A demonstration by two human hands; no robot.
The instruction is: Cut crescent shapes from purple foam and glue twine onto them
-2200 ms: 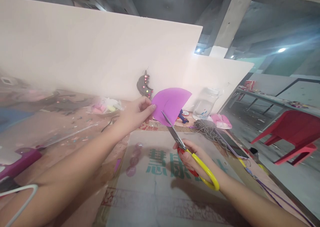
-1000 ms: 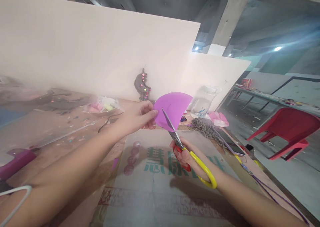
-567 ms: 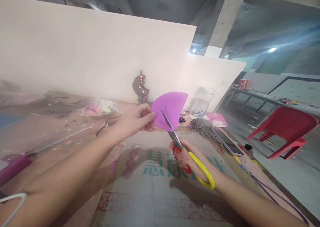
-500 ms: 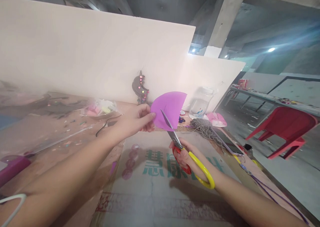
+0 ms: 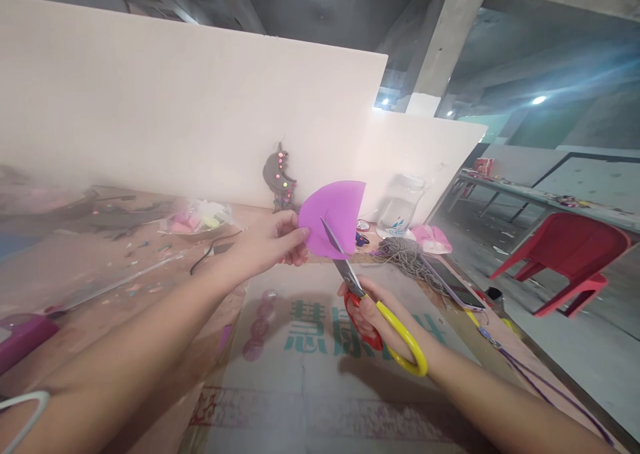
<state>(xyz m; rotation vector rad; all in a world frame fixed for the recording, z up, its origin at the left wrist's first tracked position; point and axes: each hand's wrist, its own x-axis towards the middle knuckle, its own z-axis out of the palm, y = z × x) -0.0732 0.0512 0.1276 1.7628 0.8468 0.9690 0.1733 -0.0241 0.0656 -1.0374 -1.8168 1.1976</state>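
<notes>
Swung more upright, purple fan-shaped paper (image 5: 345, 207), left edge pinched by left hand (image 5: 286, 238), meets red-and-yellow-handled steel scissors (image 5: 356, 286), gripped in right hand (image 5: 379, 309), pointing up-left from below.

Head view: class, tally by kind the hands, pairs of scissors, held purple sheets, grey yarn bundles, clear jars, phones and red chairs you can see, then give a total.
Hands: 2 (left hand, right hand)
Scissors: 1 pair
Purple sheet: 1
Grey yarn bundle: 1
Clear jar: 1
Phone: 1
Red chair: 1
Total: 8
</notes>
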